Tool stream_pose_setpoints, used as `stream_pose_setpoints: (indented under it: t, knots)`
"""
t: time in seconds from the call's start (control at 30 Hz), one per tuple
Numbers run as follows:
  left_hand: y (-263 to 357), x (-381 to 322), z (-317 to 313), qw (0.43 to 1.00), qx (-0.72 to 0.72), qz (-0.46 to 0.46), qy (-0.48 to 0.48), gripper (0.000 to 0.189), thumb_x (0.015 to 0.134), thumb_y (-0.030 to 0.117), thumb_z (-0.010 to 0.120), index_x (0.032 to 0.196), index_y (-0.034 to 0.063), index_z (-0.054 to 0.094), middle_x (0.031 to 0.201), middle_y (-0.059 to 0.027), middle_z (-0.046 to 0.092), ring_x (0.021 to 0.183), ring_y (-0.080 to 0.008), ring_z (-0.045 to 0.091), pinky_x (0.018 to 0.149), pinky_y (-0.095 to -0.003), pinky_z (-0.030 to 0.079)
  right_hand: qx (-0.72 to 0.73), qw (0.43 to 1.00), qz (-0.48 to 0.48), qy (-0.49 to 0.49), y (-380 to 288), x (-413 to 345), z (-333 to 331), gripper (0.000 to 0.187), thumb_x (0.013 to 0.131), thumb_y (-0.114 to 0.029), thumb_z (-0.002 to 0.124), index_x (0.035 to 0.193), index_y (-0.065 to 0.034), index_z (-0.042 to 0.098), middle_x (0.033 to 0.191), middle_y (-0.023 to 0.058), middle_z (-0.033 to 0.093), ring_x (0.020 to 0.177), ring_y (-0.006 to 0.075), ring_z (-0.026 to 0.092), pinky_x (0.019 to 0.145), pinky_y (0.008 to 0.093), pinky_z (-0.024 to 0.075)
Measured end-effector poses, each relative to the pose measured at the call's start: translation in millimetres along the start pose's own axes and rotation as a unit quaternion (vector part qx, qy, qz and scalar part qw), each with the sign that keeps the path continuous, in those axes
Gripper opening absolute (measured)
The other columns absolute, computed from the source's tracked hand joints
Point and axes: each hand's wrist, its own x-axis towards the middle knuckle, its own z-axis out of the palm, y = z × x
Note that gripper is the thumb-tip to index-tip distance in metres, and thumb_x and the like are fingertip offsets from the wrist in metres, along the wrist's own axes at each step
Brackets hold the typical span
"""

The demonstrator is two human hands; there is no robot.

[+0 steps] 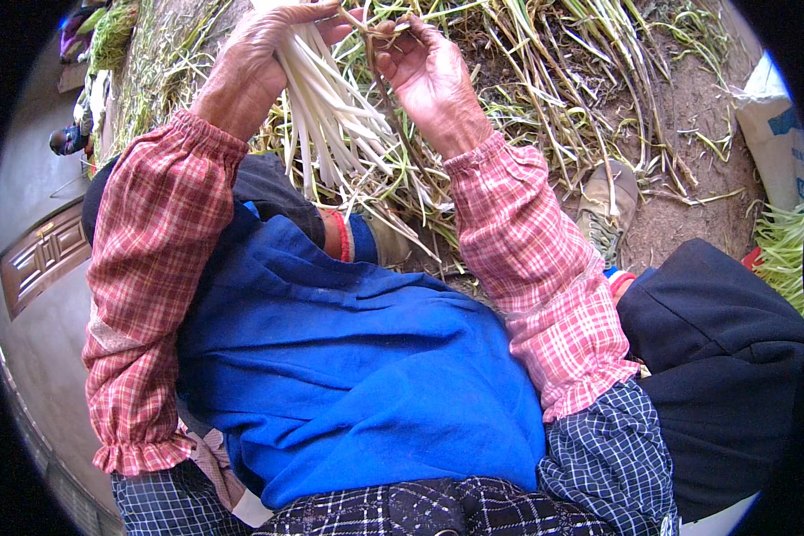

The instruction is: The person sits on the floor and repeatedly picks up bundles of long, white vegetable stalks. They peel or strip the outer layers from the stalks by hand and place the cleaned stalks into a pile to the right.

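My left hand (258,57), near the top edge, is closed round a bunch of long white plant stems (328,107) that fan downward. Beside it, the fingertips of my right hand (432,80) pinch the end of a thin stalk (368,30), which reaches across to my left fingers. From that stalk a withered brown strand (390,110) hangs between my hands. Below them a heap of loose green and straw-coloured stalks (415,191) covers the ground. The top of the bunch is cut off by the frame.
Long dry stalks (576,80) lie on the bare soil at the right. My shoe (606,208) stands among them. At the far right are a white woven sack (774,134) and a pile of pale green stems (780,248). Another person (70,139) is at the far left, beyond a brown door (43,254).
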Motion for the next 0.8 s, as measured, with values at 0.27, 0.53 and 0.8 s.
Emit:
stream_pose_setpoints:
  t: [0.27,0.53,0.8]
  knots:
    - [-4.7,-34.1,-23.8,0.960,0.099,0.220,-0.140,0.025,0.088,0.014,0.056,0.102,-0.0067,0.060,0.100,-0.0191,0.064,0.094,-0.0239,0.063,0.090,-0.0342,0.048,0.056,0.997,0.023,0.056,28.0,6.8,7.7,0.014,0.090,-0.023,0.050,0.086,-0.0098,0.051,0.066,0.0026,0.050,0.058,0.0183,0.050,0.052,0.0306,0.0449]
    - [27.0,-27.5,-5.4,0.995,-0.047,0.074,0.037,0.020,0.078,0.000,0.066,0.095,-0.0079,0.059,0.081,-0.0143,0.065,0.074,-0.0225,0.067,0.065,-0.0288,0.059,-0.076,0.982,0.047,0.167,-5.5,0.2,-16.6,0.015,0.095,-0.024,0.049,0.088,-0.0106,0.052,0.058,-0.0061,0.034,0.045,0.0071,0.033,0.037,0.0206,0.0263]
    - [64.2,-35.5,-18.8,0.988,-0.088,0.113,0.051,0.017,0.076,-0.002,0.067,0.091,-0.0064,0.059,0.078,-0.0116,0.064,0.067,-0.0209,0.065,0.062,-0.0295,0.058,-0.675,0.692,-0.203,0.154,-4.4,-1.7,-66.0,0.026,0.095,-0.026,0.048,0.087,-0.0037,0.060,0.067,0.0116,0.060,0.057,0.0235,0.056,0.053,0.0368,0.0422]
